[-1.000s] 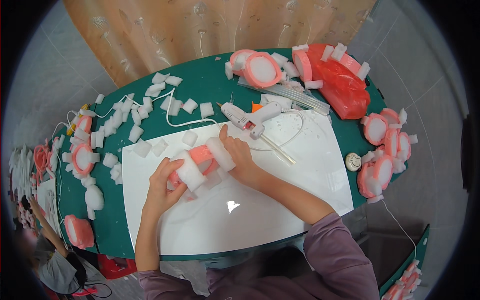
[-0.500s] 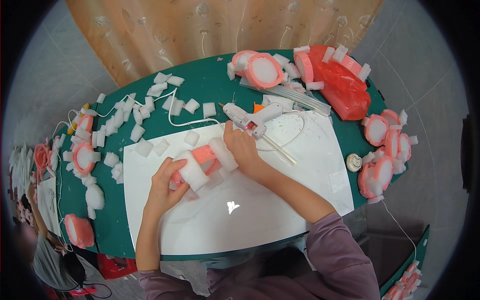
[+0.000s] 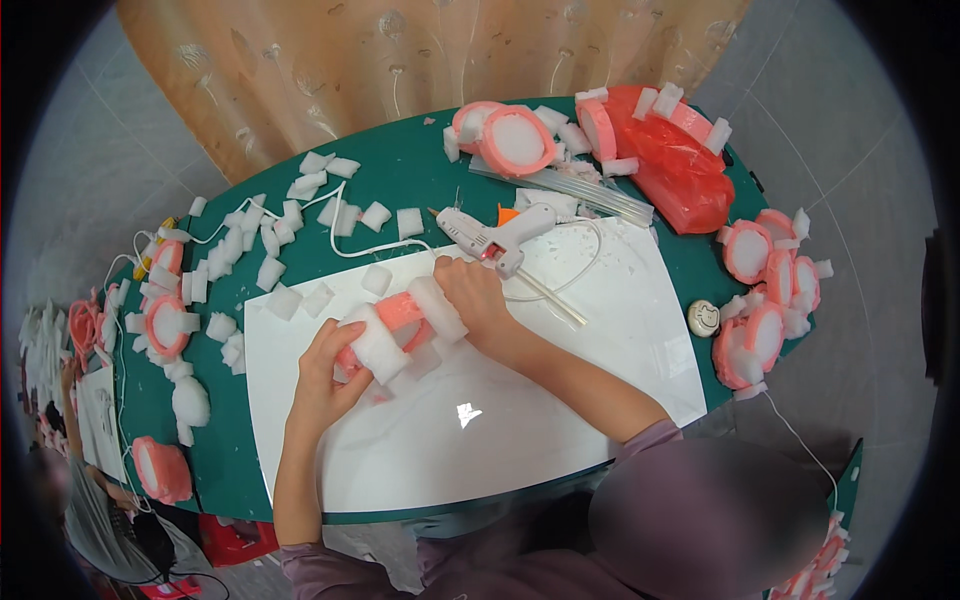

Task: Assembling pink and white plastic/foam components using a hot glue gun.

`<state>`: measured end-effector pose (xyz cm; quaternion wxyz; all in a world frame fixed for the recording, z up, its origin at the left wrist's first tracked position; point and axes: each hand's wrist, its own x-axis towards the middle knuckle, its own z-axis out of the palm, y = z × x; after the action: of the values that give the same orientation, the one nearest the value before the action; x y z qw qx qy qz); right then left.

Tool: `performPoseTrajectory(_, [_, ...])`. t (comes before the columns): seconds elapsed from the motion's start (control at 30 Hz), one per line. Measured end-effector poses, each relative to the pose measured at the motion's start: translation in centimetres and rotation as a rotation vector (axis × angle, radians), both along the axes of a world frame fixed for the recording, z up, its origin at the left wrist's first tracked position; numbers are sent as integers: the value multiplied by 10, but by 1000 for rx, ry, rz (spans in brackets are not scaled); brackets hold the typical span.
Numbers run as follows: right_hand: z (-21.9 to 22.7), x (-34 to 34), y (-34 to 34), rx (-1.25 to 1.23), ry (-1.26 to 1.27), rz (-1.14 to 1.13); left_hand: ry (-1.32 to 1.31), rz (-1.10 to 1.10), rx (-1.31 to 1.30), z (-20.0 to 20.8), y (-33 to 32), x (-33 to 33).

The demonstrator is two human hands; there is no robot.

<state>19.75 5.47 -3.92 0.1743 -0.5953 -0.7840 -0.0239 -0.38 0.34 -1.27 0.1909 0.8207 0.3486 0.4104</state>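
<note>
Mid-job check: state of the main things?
Pink ring: held, white blocks on it
Left hand: closed on the ring
Right hand: curled against a block, grip hidden
Glue gun: lying down, clear stick protruding
White board: lying flat
Red bag: crumpled
Loose white pieces: scattered

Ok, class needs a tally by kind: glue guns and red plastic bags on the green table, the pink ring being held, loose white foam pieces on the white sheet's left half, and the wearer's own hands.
Glue gun: 1
Red plastic bag: 1
Pink ring: 1
Loose white foam pieces: 3
Left hand and right hand: 2
Total: 8
</note>
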Motion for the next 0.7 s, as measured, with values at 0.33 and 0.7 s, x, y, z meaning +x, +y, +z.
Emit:
performPoseTrajectory(0.33, [23, 14, -5, -47, 95, -4, -18, -2, -22, -1, 0, 2])
performPoseTrajectory(0.7, [85, 191, -14, 328, 555, -242, -23, 14, -83, 3, -1, 1])
